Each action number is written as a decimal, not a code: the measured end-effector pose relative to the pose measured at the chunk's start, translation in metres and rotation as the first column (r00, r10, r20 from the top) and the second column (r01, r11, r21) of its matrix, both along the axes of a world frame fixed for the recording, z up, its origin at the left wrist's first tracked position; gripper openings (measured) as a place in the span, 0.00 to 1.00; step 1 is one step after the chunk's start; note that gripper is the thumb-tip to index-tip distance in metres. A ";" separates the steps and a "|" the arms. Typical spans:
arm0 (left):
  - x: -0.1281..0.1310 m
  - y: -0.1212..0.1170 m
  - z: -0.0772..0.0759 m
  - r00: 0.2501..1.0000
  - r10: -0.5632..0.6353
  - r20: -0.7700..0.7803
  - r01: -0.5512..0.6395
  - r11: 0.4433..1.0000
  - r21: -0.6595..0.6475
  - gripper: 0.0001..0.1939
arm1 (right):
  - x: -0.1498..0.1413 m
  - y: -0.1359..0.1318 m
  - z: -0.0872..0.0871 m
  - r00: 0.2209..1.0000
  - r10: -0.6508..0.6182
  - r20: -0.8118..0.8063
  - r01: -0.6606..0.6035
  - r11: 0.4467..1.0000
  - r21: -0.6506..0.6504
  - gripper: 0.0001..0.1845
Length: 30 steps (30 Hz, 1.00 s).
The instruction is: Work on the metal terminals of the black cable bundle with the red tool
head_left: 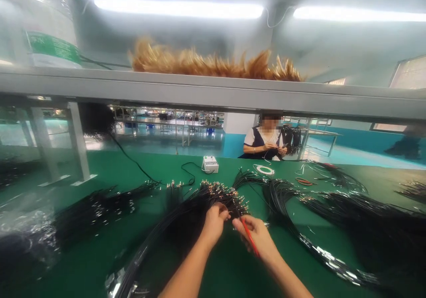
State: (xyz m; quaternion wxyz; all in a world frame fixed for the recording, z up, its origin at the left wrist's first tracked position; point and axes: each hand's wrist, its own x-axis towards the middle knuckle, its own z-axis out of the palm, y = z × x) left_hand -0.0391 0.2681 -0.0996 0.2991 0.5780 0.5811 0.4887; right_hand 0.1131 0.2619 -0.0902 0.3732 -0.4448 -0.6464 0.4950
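Observation:
A thick bundle of black cables (186, 209) with small metal connectors at their ends lies on the green table (83, 262) in front of me. My left hand (214, 220) is closed, pinching the connector ends (233, 198) of this bundle. My right hand (256, 236) is closed around a thin red tool (249, 238), its tip close to the same connector ends. Both hands nearly touch each other.
More black cable bundles lie at left (100, 205) and right (349, 209). A small white box (210, 164) and a white tape ring (265, 170) sit farther back. A person (266, 140) works across the table. A grey shelf (213, 92) overhead carries orange fibres.

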 end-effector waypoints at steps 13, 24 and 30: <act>-0.003 0.002 -0.004 0.992 -0.018 0.123 0.022 0.999 -0.029 0.09 | -0.005 0.006 -0.009 0.989 0.148 0.007 -0.145 0.975 -0.168 0.23; -0.003 0.003 -0.003 0.993 -0.001 0.122 0.002 1.000 -0.007 0.09 | -0.020 0.014 -0.019 0.993 0.090 -0.072 -0.101 0.982 -0.161 0.29; -0.003 0.000 0.003 0.995 0.069 0.079 -0.066 0.997 -0.030 0.10 | 0.024 -0.033 0.003 0.995 0.071 0.068 -0.063 0.993 -0.102 0.24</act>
